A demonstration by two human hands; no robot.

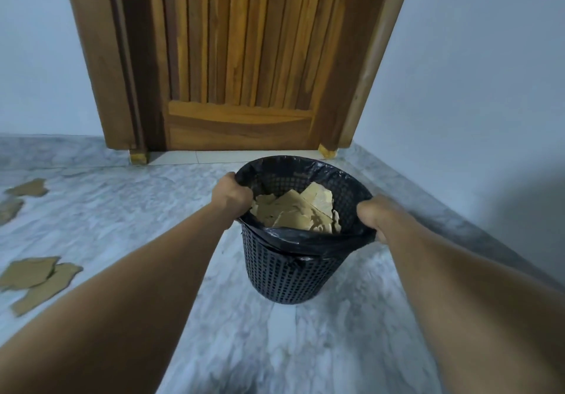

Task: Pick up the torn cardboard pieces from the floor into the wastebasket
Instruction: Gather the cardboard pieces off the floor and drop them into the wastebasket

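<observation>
Fingers of the left hand (232,193) are curled over the left rim of the wastebasket (287,268), clenched on rim and black liner (305,236). Fingers of the right hand (374,213) are clenched the same way on the right rim, bunching the liner there. Basket is upright; whether it rests on the floor (275,347) or is just lifted, cannot tell.

Inside: a heap of torn cardboard (293,213), reaching well up the basket.

Still on the floor, far left: a pair of overlapping pieces (36,277) nearer the camera, and more pieces (27,188) further back, well apart from the basket. A wooden door (241,57) stands behind.

Judgement: step in hand is shifting the basket toward the leftover pieces. To do it well, keep both grips level so nothing spills, and set it down just beside the pieces.
</observation>
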